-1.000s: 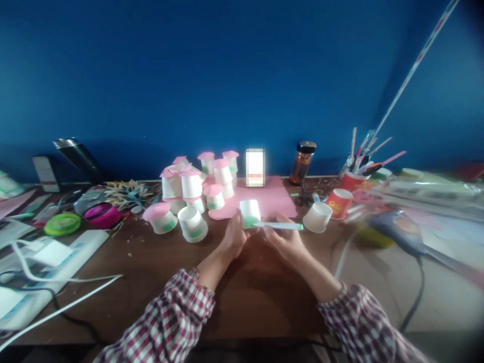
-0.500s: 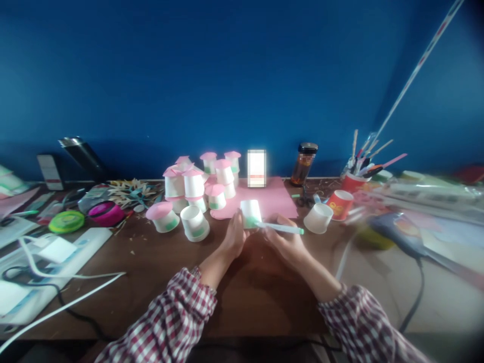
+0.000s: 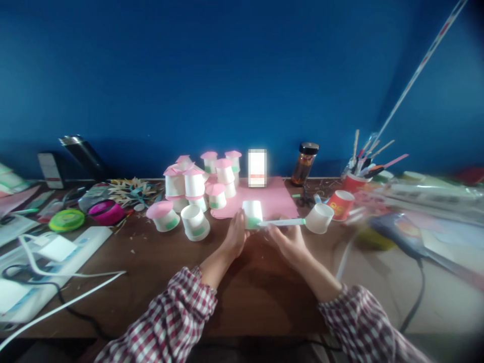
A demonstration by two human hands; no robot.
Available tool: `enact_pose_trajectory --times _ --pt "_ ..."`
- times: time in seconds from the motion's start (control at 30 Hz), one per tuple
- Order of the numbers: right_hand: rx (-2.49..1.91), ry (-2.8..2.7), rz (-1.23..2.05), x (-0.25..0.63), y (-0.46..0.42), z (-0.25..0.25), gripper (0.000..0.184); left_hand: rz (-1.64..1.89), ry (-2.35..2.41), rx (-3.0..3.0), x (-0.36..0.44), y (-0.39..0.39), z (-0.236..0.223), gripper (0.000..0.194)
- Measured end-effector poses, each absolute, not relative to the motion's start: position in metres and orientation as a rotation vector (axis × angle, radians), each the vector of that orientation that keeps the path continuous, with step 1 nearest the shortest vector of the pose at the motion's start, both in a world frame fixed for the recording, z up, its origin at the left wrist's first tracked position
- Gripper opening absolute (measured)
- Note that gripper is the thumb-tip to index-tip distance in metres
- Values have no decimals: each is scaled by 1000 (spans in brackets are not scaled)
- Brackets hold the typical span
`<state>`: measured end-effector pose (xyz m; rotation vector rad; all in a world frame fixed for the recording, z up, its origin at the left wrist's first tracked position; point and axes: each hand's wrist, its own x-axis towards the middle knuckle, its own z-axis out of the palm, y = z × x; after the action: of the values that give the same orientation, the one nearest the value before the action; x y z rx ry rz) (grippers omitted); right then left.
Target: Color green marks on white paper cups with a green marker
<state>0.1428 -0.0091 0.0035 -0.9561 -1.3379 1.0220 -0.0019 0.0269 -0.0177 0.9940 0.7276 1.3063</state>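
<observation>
My left hand (image 3: pixel 237 235) is closed around the side of a white paper cup (image 3: pixel 252 208) that carries a green patch low on its wall. My right hand (image 3: pixel 289 244) grips a pale marker pen (image 3: pixel 285 222) with a green end, its tip at the green patch. Left of my hands, another white cup (image 3: pixel 194 216) with a green patch stands on the table. Beside it is a cup with a round pink paper top (image 3: pixel 162 209). Behind these, several white cups with pink paper roofs (image 3: pixel 194 176) stand grouped, some stacked. Pink paper (image 3: pixel 274 194) lies beyond the held cup.
At right stand a white cup (image 3: pixel 319 219), an orange-red cup (image 3: pixel 341 204) and a red holder (image 3: pixel 355 182) of pens and sticks. A glue gun (image 3: pixel 399 229) lies farther right. A dark-lidded bottle (image 3: pixel 304 164) is near the wall. A power strip (image 3: pixel 81 262) with cables lies left.
The marker has swung to a more level angle, with its green end slightly higher. The held cup has shifted a little to the right in view.
</observation>
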Motion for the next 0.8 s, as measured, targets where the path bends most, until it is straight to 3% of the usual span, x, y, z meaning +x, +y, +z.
enact_pose_trajectory --times 0.3,0.8 --pt "-1047 -1542 853 138 -14 10 9 1303 927 939 -3 25 -25 59" --pt "-1096 -1513 775 140 -13 7 9 1305 839 1005 1 23 -15 52"
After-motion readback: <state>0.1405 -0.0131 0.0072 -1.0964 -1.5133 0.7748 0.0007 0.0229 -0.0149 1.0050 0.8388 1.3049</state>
